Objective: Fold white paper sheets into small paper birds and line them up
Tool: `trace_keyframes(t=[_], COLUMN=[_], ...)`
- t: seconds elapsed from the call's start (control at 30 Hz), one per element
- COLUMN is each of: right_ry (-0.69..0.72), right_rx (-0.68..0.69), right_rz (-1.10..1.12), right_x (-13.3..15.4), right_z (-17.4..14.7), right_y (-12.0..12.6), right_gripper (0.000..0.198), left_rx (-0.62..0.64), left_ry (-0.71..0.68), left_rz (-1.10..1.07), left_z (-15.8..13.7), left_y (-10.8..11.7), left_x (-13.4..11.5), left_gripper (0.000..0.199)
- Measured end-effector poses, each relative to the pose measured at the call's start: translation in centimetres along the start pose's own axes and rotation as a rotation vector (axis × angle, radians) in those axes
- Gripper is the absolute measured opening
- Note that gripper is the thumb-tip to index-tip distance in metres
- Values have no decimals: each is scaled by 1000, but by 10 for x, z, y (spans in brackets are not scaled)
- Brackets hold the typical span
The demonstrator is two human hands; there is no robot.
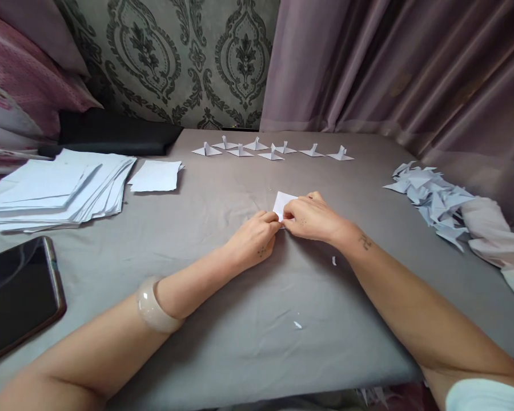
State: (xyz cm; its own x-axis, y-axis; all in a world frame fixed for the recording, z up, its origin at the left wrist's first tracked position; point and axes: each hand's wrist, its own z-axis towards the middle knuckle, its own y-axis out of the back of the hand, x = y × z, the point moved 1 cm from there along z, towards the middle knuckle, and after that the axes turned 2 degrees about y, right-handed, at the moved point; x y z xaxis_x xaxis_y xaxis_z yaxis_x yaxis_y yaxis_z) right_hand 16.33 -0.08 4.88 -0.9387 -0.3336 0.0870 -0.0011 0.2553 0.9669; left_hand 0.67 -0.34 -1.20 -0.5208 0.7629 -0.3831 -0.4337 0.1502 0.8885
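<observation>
Paper, one small white piece, lies at the centre of the frame, partly hidden under the fingers of both hands. The right hand comes in from the right and grips it, thumb and bent forefinger pinched together near its lower edge. The left hand reaches up from the lower left, fingers curled, the tips pinching the lower left corner; its thumb is hard to make out. The fingertips of the two hands almost meet.

The step in hand looks like making a fold. To do it well, I would line up the edges before pressing, let the left fingers pin the corner so that nothing slides, then run the right thumbnail firmly outward along the crease. The cloth underneath looks soft and a little wrinkled, so a smooth patch should give a sharper line.

A paper scrap lies just below the right wrist, and another scrap sits at lower centre. Beyond the hands, eight folded pieces stand spread across upper centre. A small stack of white squares is at upper left, with a large pile of sheets farther left and a phone below that. At the right, a heap of folded shapes rests against a pale fabric.
</observation>
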Motion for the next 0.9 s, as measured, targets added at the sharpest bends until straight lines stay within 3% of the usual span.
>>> trace_keyframes(t=[0.07,0.13,0.27,0.43,0.53,0.6,0.67,0.8,0.9], right_ry=[108,215,215,228,140,-44,-175,-180,-175], right_rx=[-49,-126,-378,-488,-610,-736,-711,-445,-471], right_rz=[116,166,160,170,127,75,81,303,365], right_x=[-12,-25,-40,-31,-19,-13,-8,-4,-2], right_z=[-12,-23,-33,-28,-32,-38,-45,-48,-46], right_y=[-2,-7,-19,-30,-29,-30,-34,-51,-60], right_gripper=[21,35,24,17,27,30,21,22,29], left_rx=[33,58,89,102,126,133,138,174,186], left_ry=[-22,-26,-19,-57,-81,-76,-68,-50,-46], left_rz=[61,102,142,196,232,233,223,206,193], left_z=[-1,-1,-1,-1,-1,-1,-1,-2,-2], left_y=[2,3,2,0,0,1,2,5,6], left_x=[-2,-3,-4,-3,-4,-4,-5,-7,-7], left_gripper=[37,37,38,39,40,43,45,48,46])
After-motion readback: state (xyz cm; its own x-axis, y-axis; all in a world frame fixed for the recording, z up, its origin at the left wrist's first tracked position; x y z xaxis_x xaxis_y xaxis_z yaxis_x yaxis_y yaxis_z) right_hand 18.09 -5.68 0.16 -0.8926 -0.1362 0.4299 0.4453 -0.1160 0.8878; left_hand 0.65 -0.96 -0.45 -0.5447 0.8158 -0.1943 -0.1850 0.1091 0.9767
